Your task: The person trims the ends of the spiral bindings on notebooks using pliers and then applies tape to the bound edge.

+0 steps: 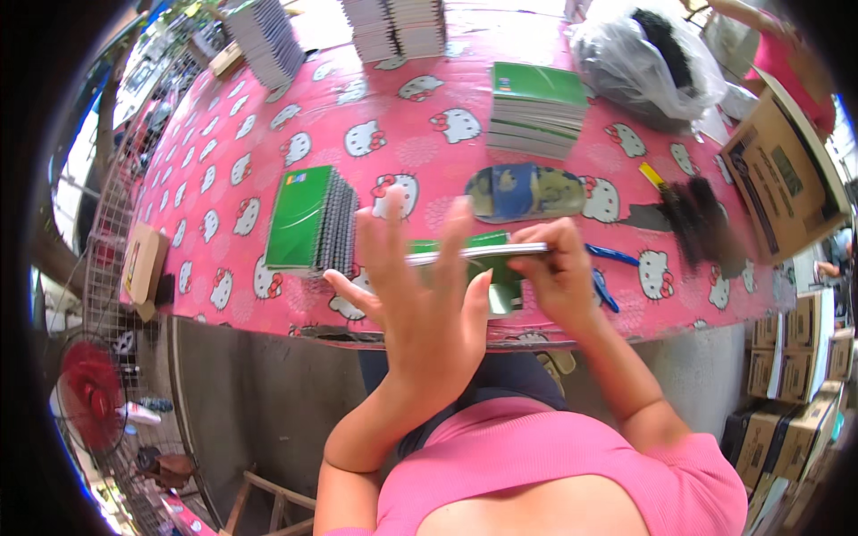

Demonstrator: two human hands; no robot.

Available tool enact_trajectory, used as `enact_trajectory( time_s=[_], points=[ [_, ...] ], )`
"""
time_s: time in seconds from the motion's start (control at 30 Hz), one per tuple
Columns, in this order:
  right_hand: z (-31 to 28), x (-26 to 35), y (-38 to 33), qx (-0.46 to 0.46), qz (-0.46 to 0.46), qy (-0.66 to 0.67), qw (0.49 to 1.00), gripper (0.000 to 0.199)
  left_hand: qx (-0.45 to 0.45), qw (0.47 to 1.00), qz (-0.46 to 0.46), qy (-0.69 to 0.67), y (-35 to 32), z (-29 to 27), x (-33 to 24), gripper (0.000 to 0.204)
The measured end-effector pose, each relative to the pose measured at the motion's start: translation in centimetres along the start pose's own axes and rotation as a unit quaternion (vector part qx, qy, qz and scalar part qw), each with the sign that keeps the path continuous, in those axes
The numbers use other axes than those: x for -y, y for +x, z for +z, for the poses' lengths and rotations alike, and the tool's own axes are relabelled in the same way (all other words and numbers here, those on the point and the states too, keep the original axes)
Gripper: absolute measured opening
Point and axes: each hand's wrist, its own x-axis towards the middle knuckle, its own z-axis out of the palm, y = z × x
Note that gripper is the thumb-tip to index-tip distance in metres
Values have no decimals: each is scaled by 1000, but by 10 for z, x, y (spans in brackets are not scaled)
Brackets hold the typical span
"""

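My left hand (422, 326) is raised over the near edge of the table, its fingers spread and slightly blurred. Behind it a thin green notebook (502, 253) is held almost edge-on, its white page edge showing. My right hand (561, 279) pinches that notebook at its right end. Some green sheet or cover shows beneath it, partly hidden by my left hand. To the left stands a stack of green notebooks with black spiral binding (308, 219). Just beyond the held notebook lies a camouflage-patterned slipper with a blue strap (525, 191). A blue-handled tool, perhaps pliers (606, 288), rests beside my right hand.
Another stack of green notebooks (536, 112) sits farther back. Spiral-bound stacks (266, 43) line the far side. At right are a black-bristled brush (702, 219), a cardboard box (782, 170) and a plastic bag with black contents (648, 67). A small open carton (146, 268) stands at left.
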Motion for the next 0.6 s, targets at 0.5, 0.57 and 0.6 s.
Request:
enact_trajectory(
  time_s=[0.5, 0.57, 0.6],
  points=[
    [-241, -3, 25, -146, 78, -663, 730, 22, 57, 994, -18, -90, 19, 19, 12, 16],
    [-239, 2, 31, -115, 116, -690, 705, 20, 42, 994, -20, -97, 19, 17, 9, 18],
    [-239, 3, 33, -100, 135, -703, 691, 19, 32, 995, -3, -94, 19, 19, 10, 20]
  ],
)
